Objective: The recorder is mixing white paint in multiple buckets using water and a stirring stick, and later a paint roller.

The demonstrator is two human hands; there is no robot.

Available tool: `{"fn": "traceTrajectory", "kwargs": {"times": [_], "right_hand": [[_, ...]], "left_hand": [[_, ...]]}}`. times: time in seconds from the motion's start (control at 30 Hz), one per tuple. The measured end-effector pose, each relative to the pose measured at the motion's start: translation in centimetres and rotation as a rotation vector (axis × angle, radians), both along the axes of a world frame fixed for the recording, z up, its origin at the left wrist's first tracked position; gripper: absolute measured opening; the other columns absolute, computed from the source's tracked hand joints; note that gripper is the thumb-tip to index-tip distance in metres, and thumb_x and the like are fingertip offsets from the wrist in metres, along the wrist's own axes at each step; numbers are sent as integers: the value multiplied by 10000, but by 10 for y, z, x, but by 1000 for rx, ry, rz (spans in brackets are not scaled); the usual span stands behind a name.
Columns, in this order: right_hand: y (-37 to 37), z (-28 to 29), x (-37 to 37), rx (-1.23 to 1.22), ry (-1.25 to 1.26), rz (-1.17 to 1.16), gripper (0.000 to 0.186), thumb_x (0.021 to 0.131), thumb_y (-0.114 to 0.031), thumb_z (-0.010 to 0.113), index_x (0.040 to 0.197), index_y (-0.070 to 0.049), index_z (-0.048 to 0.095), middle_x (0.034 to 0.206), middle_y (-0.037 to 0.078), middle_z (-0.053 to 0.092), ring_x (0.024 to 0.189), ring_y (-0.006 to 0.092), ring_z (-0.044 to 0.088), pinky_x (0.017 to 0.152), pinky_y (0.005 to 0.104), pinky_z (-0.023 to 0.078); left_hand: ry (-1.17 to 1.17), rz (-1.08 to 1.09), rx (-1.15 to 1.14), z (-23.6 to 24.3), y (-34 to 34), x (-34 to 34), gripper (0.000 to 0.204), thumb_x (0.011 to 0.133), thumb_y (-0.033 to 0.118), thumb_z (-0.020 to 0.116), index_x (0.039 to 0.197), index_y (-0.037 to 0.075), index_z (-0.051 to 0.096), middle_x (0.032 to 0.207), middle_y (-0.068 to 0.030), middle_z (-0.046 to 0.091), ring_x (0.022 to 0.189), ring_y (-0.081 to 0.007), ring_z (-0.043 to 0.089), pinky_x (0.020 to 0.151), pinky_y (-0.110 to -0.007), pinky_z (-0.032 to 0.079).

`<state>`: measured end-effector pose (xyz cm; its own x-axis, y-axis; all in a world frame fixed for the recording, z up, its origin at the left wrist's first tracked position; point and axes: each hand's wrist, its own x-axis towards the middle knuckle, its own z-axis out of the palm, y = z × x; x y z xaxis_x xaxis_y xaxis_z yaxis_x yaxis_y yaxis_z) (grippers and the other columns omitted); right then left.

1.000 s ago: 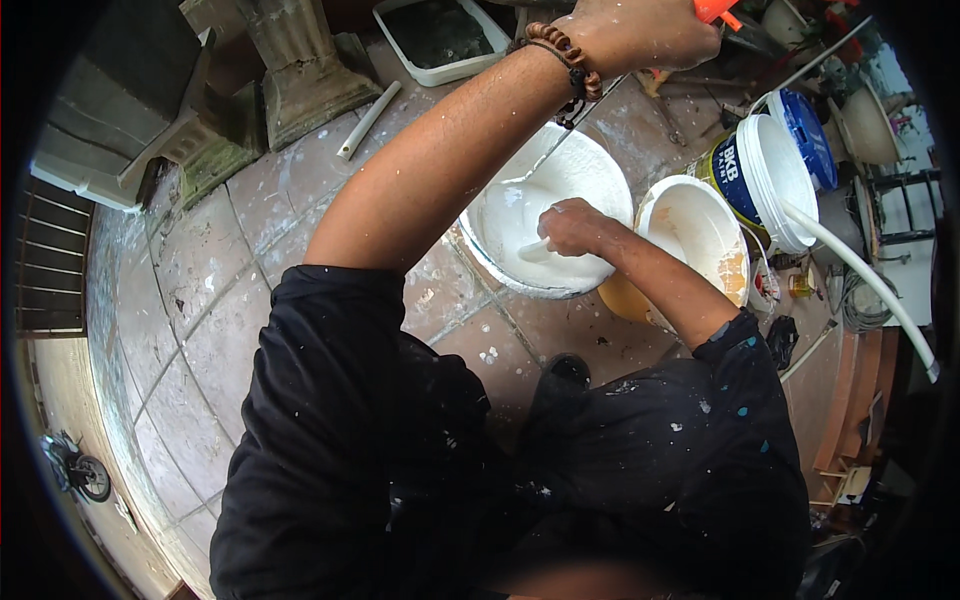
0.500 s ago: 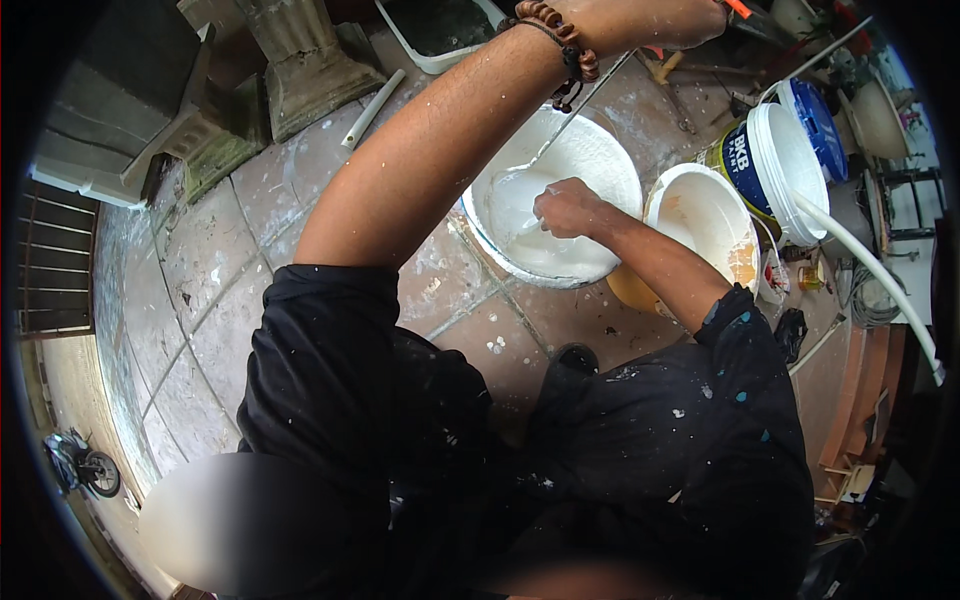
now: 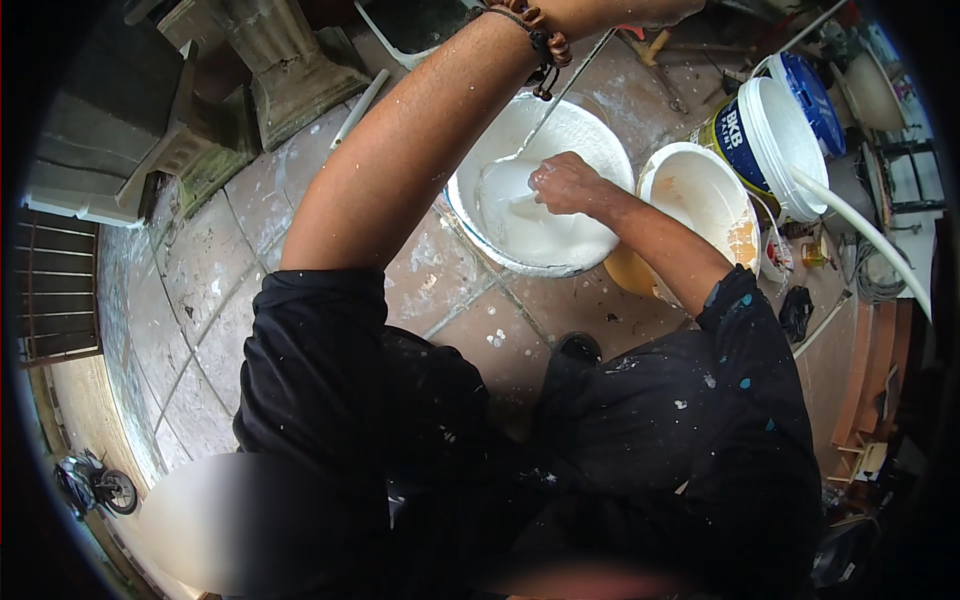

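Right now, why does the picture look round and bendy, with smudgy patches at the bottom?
Head view: the fisheye lens curves the tiled floor lines and leaves black corners; soft patches along the lower edge are blurred; daylight is even, and the white paste in the round white bucket looks bright beside the right hand.

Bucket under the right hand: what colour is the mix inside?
White, in the bucket; head view shows it best.

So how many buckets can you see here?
3: the white paint bucket under the right hand, an empty cream bucket beside it, a blue-labelled bucket behind. Others may be hidden.
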<state>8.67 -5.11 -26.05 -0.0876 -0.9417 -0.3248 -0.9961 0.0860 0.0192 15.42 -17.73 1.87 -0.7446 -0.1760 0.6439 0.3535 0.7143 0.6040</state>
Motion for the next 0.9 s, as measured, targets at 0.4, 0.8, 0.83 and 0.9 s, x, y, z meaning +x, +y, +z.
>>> {"fn": "traceTrajectory", "kwargs": {"times": [0.4, 0.8, 0.83, 0.9], "right_hand": [[-4, -3, -15, -35, 166, -162, 191, 782, -104, 581, 898, -40, 718, 930, 164, 706, 944, 322, 686, 827, 442, 542], [-6, 5, 0, 447, -508, -855, 203, 755, -121, 582, 805, 24, 716, 559, 80, 553, 437, 192, 471, 418, 360, 360], [-3, 4, -1, 391, -598, -965, 200, 771, -138, 590, 797, 20, 709, 551, 54, 511, 421, 158, 399, 399, 336, 297], [4, 4, -4, 268, -777, -1101, 208, 798, -168, 597, 791, 13, 699, 534, 12, 433, 397, 109, 302, 375, 307, 226]], "left_hand": [[-44, 18, -19, -5, -8, -5, 338, 865, 306, 570, 820, -5, 694, 798, -291, 653, 826, -477, 638, 704, -515, 502], [-41, 38, -24, -4, -13, -4, 379, 858, 349, 597, 827, -16, 694, 803, -294, 655, 827, -480, 638, 713, -515, 502], [-45, 30, -18, -3, -13, -4, 366, 849, 331, 592, 828, -19, 693, 803, -294, 655, 826, -481, 639, 716, -515, 503], [-47, 16, -10, 0, -10, -4, 352, 841, 314, 588, 828, -22, 693, 803, -294, 655, 825, -481, 639, 719, -515, 503]]}}
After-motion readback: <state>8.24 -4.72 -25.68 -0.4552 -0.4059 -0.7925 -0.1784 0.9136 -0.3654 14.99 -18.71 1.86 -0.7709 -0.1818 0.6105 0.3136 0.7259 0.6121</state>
